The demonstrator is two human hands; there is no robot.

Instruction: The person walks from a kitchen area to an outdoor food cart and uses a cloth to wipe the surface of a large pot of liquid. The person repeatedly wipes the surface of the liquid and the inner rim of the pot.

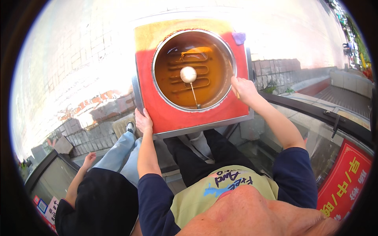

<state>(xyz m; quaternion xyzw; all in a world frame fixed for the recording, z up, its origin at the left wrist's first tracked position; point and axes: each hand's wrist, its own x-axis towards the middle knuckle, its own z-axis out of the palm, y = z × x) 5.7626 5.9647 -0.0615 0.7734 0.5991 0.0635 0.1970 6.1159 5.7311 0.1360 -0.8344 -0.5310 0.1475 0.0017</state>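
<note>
Before me stands a square metal cabinet (pixel 195 122) with a red top. Sunk into it is a round metal basin (pixel 231 63) with amber-brown liquid (pixel 165 85) inside. A looped metal heating tube (pixel 203 81) lies in the liquid. A pale float ball (pixel 188 74) sits over it, on a thin rod running to the basin's near wall. My left hand (pixel 144 121) grips the cabinet's near left edge. Closed at the basin's right rim is my right hand (pixel 244 90), with a small tan stick-like piece (pixel 238 95) showing beneath it; most of that piece is hidden.
A purple cloth (pixel 239 38) lies on the cabinet's far right corner. Another person in a black top (pixel 100 200) stands close on my left, one hand (pixel 89 160) apart from the cabinet. A dark-framed glass panel (pixel 313 115) and a red sign with writing (pixel 344 180) are at right.
</note>
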